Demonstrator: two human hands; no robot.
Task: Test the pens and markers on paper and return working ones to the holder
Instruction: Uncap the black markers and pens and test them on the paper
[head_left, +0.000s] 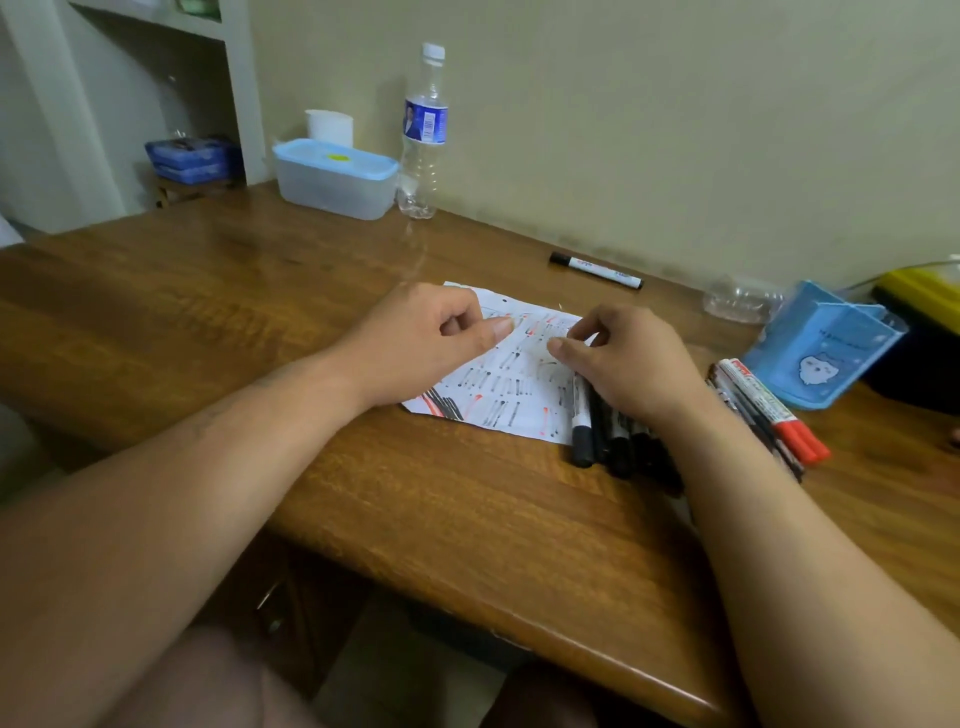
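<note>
Wooden counter (467, 519) edge lies close; left hand (415, 343) curls empty fingers on paper (519, 395); right hand (628, 369) fingers, I cannot tell.

Left hand (415, 343), right hand (631, 366): fingers curled.

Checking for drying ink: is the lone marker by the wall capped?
Capped: the marker has a black cap covering its left end.

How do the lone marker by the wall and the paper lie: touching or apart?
Apart. The head view shows bare table between the lone marker and the paper's far edge.
</note>
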